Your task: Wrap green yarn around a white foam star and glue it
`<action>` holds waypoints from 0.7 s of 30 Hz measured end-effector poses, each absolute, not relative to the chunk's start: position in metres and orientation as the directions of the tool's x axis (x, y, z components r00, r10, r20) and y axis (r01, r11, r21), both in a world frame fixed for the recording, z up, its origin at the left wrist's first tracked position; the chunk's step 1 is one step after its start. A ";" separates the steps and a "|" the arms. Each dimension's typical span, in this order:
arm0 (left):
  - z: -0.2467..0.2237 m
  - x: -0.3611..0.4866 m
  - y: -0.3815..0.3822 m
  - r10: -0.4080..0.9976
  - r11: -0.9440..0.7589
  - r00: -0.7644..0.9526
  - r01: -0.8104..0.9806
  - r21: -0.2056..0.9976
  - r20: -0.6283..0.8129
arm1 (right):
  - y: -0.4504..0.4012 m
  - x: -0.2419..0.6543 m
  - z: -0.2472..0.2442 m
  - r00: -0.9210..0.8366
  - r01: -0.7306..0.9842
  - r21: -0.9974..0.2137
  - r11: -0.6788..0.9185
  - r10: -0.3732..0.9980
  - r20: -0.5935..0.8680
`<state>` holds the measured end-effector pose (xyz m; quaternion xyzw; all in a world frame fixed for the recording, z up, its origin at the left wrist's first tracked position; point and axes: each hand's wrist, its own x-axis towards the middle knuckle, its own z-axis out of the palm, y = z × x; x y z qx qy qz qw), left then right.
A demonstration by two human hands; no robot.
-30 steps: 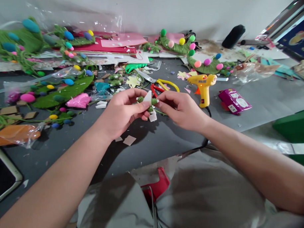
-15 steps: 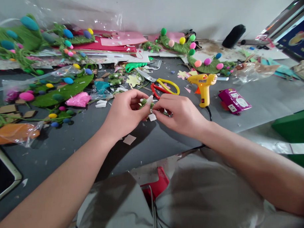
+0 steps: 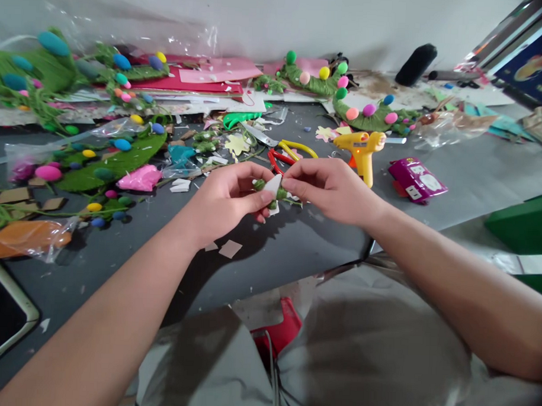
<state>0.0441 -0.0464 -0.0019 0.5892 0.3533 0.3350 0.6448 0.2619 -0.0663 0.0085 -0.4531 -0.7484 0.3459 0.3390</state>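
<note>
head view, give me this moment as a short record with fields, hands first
left hand: pinching a small green wrapped piece and a white pointed piece
right hand: fingertips at the white piece's tip
glue gun: yellow, lying beyond the right hand, orange light showing
scissors: red and yellow handles, beyond the hands
purple packet: right of the glue gun
orange packet: far left, clear wrapping
table: dark, scattered with scraps

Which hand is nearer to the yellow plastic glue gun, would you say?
The right hand is nearer, just left of the glue gun, on its near side; the left hand is farther left.
</note>
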 end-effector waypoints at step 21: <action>-0.005 0.052 -0.048 0.952 0.021 0.302 0.078 0.997 -0.044 | -0.073 0.245 -0.003 -0.263 0.635 -0.649 0.419 0.907 0.328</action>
